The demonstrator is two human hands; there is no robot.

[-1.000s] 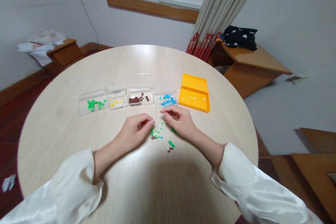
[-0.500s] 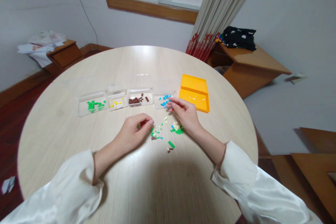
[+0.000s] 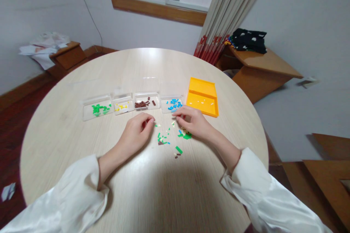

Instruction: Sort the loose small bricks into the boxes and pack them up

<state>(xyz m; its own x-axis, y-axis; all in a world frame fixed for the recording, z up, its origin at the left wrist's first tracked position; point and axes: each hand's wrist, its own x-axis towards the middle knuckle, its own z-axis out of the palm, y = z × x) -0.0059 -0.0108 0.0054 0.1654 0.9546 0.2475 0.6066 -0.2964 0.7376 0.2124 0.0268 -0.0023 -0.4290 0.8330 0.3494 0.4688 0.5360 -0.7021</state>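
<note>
My left hand [image 3: 137, 131] hovers over the table left of the loose bricks, thumb and index finger pinched together; anything between them is too small to make out. My right hand [image 3: 195, 123] is just in front of the clear tray of blue bricks [image 3: 174, 105], its fingertips closed in a pinch whose content I cannot make out. Between and below the hands lie small loose green bricks [image 3: 162, 139] with a few brown and blue ones. Under the right hand sits a green cluster [image 3: 186, 135] with cream pieces. Nearer me lies a longer green brick [image 3: 178, 149].
Clear trays hold green bricks [image 3: 100, 109], yellow bricks [image 3: 121, 107] and brown bricks [image 3: 142, 104] in a row. At its right end lies an open yellow box [image 3: 202, 86] with several small white pieces. The round table [image 3: 153, 196] has wooden furniture [image 3: 262, 69] beyond its right edge.
My right hand has drawn back from the blue-brick tray toward me. My left hand has shifted slightly away from me and to the left, uncovering small pieces by its fingertips.
</note>
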